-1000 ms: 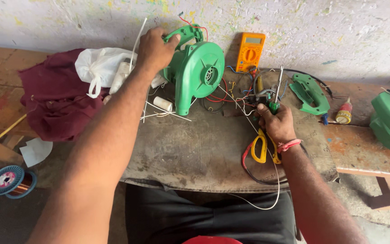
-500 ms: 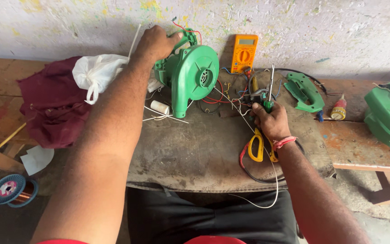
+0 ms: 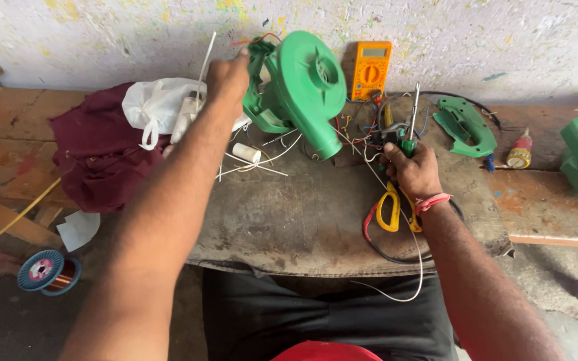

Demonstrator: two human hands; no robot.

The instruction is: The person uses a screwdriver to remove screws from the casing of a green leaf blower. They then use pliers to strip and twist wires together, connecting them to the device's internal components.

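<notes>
The blower point(image 3: 302, 90) is a green plastic snail-shaped housing with a round side opening, tilted, red and white wires trailing from its base. It stands at the back of a worn, stained bench pad point(image 3: 302, 220), just before a paint-flecked wall point(image 3: 102, 33). An orange meter point(image 3: 370, 69), a loose green cover point(image 3: 463, 126), yellow-handled scissors point(image 3: 391, 208), a maroon cloth point(image 3: 98, 157) and a white bag point(image 3: 158, 107) lie around it. The left hand point(image 3: 227, 75) is closed on the blower's rear edge. The right hand point(image 3: 411, 170), just right of the blower, grips a green-handled screwdriver point(image 3: 409, 130) upright.
</notes>
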